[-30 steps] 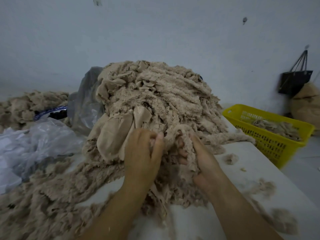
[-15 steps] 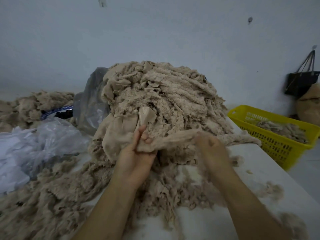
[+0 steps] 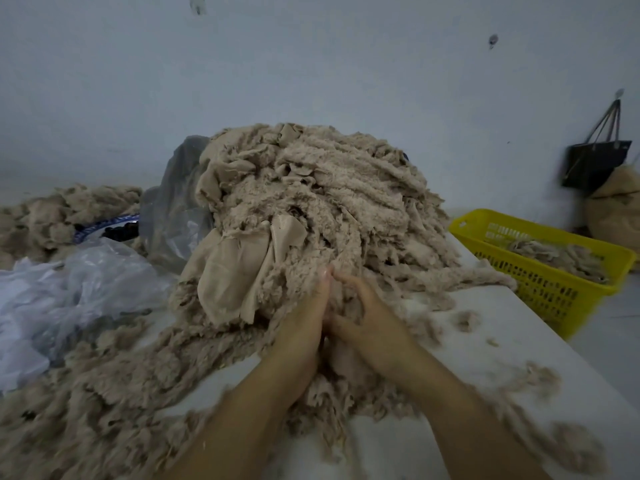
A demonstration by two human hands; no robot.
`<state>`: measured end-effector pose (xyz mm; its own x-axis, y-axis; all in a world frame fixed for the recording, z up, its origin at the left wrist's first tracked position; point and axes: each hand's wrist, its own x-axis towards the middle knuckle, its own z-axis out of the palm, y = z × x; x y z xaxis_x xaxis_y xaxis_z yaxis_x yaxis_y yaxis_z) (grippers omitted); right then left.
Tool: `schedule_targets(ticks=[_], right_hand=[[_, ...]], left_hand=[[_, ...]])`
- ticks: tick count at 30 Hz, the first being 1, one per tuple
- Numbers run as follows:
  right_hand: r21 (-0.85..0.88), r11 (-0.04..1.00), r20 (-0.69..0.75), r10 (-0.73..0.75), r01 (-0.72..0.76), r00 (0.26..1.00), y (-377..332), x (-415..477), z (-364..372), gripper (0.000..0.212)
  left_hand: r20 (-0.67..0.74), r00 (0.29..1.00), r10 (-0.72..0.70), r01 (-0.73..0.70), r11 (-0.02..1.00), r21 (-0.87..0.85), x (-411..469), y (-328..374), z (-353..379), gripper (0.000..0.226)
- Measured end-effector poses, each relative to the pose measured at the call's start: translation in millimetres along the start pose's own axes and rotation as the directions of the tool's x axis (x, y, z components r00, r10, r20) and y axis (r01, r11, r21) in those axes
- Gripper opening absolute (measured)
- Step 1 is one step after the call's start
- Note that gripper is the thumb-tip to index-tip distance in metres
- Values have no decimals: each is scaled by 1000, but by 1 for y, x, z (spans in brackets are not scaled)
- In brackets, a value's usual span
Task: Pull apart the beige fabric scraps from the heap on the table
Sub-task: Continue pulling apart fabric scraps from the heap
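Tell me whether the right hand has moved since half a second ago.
Yes. The right hand has shifted left, away from the yellow basket, and now lies against the left hand.

Fuzzy, seemingly matt cloth scraps (image 3: 311,209)

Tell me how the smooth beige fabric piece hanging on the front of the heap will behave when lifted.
The smooth piece probably goes floppy: it drapes in soft folds down the heap. It likely weighs little, since it looks like a thin sheet. It may snag and drag fleecy scraps along, since its upper edge is tucked among them.
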<state>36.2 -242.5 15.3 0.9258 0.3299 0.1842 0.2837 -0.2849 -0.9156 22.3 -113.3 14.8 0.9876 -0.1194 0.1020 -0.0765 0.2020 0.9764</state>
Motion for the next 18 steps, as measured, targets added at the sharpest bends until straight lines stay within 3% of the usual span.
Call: schedule_targets(ticks=[2,3,4,5,6,7,8,9,10,12,15,18], right_hand=[[-99,992,-214,55,-78,975,2,7,-8,18],[57,992,-340,128,-115,932,2,11,-19,14],[344,935,-385,225,-87,895,2,12,-35,21],[644,764,-380,273,41,883,2,12,-53,31],[832,509,-401,279,219,872,5,10,-69,40],[896,258,-431,312,361,847,11,8,-81,49],[896,95,-435,387,434,813,18,5,-87,56],[901,63,-407,469,430,784,26,5,-86,59],[928,132,-364,532,349,765,30,7,-77,59],[910,389,-352,544,143,762,32,16,-54,43],[674,735,-367,425,-79,827,25,26,-27,22],[526,821,-220,382,-221,897,25,25,-6,29]], left_hand=[[89,995,37,-46,994,100,0,-3,-4,69],[100,993,69,-84,984,156,-2,-2,-7,71],[72,992,103,-115,974,196,-2,-2,-10,64],[13,990,143,-143,969,200,0,-1,-13,48],[-89,979,183,-162,965,204,3,-1,-15,30],[-206,955,212,-168,963,209,4,-1,-17,16],[-318,916,244,-171,955,241,6,-2,-19,14],[-415,870,269,-160,947,278,7,-2,-21,16],[-484,825,291,-141,936,323,9,-3,-25,16],[-541,802,253,-85,945,316,13,-5,-30,18],[-468,883,41,83,967,241,16,-11,-31,33],[-378,925,45,120,907,404,15,-10,-26,21]])
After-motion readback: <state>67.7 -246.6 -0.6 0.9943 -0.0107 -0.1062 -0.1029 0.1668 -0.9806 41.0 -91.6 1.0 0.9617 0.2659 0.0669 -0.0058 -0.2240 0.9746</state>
